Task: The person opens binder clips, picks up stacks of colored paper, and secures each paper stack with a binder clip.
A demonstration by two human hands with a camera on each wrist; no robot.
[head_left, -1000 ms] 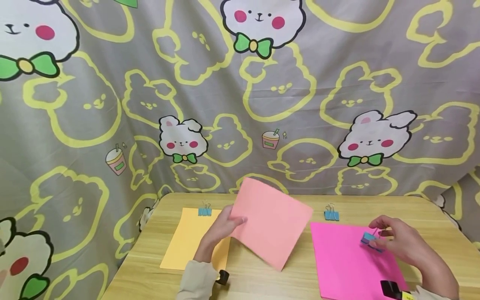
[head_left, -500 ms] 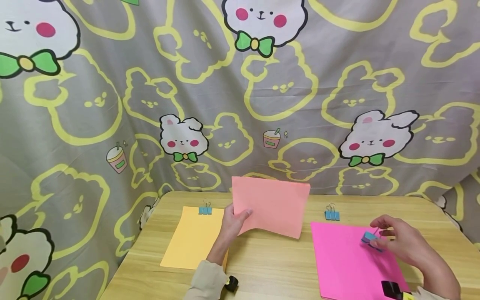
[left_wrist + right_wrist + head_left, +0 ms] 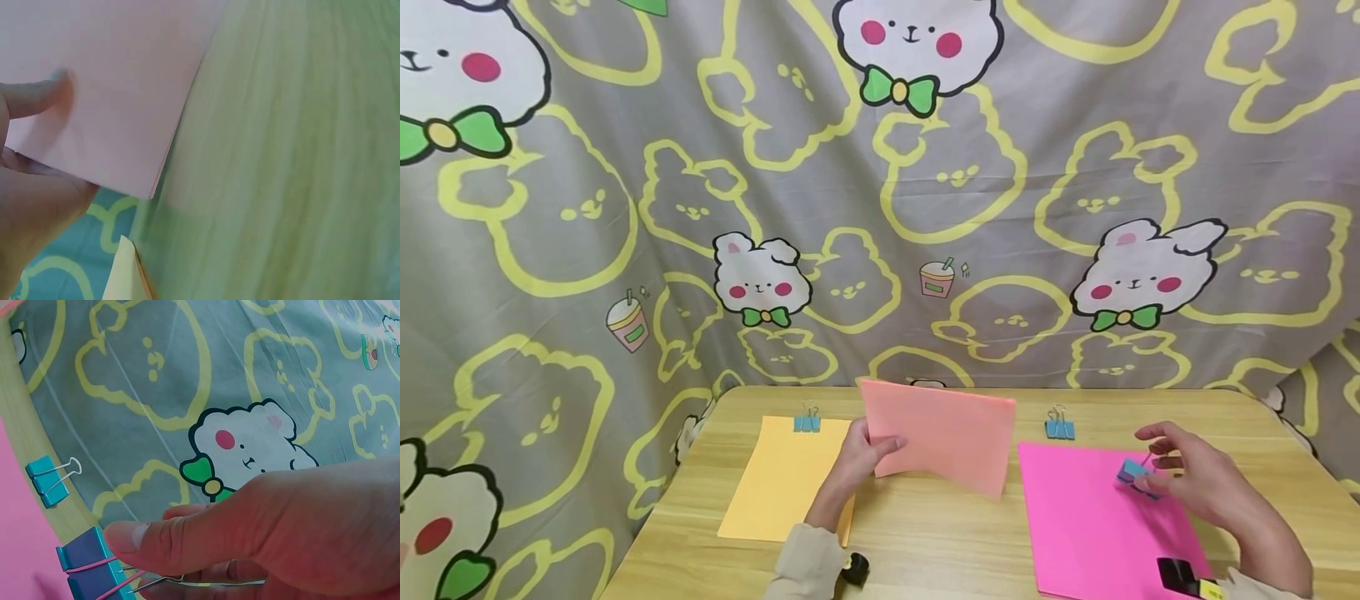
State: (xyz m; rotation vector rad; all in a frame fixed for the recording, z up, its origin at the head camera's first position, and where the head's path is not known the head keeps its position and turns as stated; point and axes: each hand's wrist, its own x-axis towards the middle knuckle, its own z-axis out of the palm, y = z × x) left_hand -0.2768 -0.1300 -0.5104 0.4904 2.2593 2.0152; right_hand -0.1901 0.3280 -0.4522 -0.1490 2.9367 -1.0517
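Observation:
Gripped at its left edge by my left hand (image 3: 862, 457), a stack of light pink paper (image 3: 943, 433) is raised over the middle of the table, thumb on its near face. In the left wrist view the thumb lies flat on the pink paper (image 3: 119, 94). My right hand (image 3: 1206, 479) pinches a blue binder clip (image 3: 1138, 477) above a magenta paper stack (image 3: 1097, 517). The right wrist view has the thumb against this binder clip (image 3: 94, 565), its wire handles by the fingers. Whether the clip touches the magenta paper I cannot tell.
Yellow paper (image 3: 790, 475) lies at the left with a blue binder clip (image 3: 807, 423) at its top edge. Another blue binder clip (image 3: 1060, 428) stands behind the magenta stack. A patterned curtain (image 3: 850, 192) hangs behind the wooden table (image 3: 940, 542).
The light pink paper has turned from a tilted position to nearly level across its top edge, then dropped slightly. My right hand and its binder clip have stayed in place.

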